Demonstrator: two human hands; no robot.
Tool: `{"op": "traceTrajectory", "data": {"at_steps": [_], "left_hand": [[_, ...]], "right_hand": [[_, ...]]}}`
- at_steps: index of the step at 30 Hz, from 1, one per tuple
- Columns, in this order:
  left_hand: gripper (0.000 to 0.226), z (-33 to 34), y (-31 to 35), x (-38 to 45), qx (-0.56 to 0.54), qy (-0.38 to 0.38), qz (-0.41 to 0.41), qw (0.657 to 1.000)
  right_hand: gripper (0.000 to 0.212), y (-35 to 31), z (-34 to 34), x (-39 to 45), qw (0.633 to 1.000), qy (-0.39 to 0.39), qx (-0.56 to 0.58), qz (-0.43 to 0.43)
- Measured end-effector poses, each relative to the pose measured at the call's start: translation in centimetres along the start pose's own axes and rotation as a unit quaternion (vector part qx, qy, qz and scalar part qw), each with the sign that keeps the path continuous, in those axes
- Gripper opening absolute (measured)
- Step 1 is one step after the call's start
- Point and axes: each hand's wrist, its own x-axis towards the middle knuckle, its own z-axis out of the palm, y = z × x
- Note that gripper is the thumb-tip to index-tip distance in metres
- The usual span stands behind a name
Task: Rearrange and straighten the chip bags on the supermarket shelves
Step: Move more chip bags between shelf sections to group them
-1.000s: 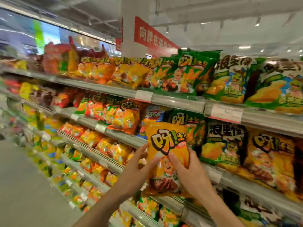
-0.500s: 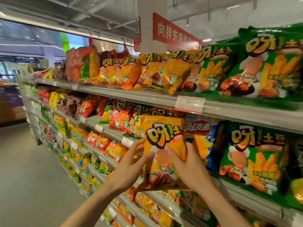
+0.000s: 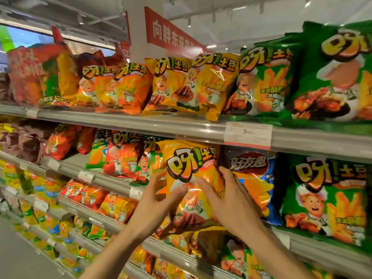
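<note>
Since the earlier frames, both hands have carried the yellow chip bag (image 3: 191, 178) up and inward, so it now stands against the second shelf (image 3: 120, 185), directly below the white price tag (image 3: 248, 133). The left hand (image 3: 153, 206) holds its left edge with the thumb across the front; the right hand (image 3: 227, 200) clamps the right edge, fingers curled behind and thumb on the face.

Progress, as judged: this bag is nearly seated but not released. It is placed in front of a blue bag (image 3: 255, 178) right of the price tag's line, which suggests a mismatched slot. Above the tag, the yellow bags on the top shelf (image 3: 181, 125) lean and overlap; straightening remains.

Limits: the bag's bottom edge is crumpled and partly masked by the hands, and contact with the shelf cannot be confirmed. Rows left of the tag are blurred.
</note>
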Motion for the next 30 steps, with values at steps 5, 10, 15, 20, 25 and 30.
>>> {"op": "traceTrajectory", "data": {"at_steps": [5, 10, 15, 20, 25, 30], "left_hand": [[0.064, -0.3, -0.4, 2.9, 0.004, -0.038, 0.035, 0.999], [0.066, -0.3, -0.9, 4.6, -0.034, -0.086, 0.052, 0.994], [0.066, -1.0, -2.0, 5.5, -0.045, -0.111, 0.061, 0.991], [0.066, -1.9, -2.4, 5.7, -0.051, -0.130, 0.064, 0.988], [0.064, -3.3, -2.7, 5.9, -0.055, -0.125, 0.063, 0.989], [0.057, -4.5, -2.6, 5.6, -0.061, -0.116, 0.068, 0.989]], "right_hand": [[0.080, 2.2, -2.3, 0.4, 0.980, 0.175, -0.084, 0.053], [0.094, 4.6, -2.8, 1.1, 0.955, 0.211, -0.123, 0.168], [0.107, 5.1, -1.6, 2.4, 0.953, 0.172, -0.052, 0.246], [0.097, 5.3, -1.7, 2.6, 0.943, 0.203, -0.062, 0.257], [0.075, 4.2, -2.0, 2.8, 0.939, 0.245, -0.101, 0.218], [0.077, 2.8, -2.2, 3.1, 0.928, 0.261, -0.171, 0.203]]}}
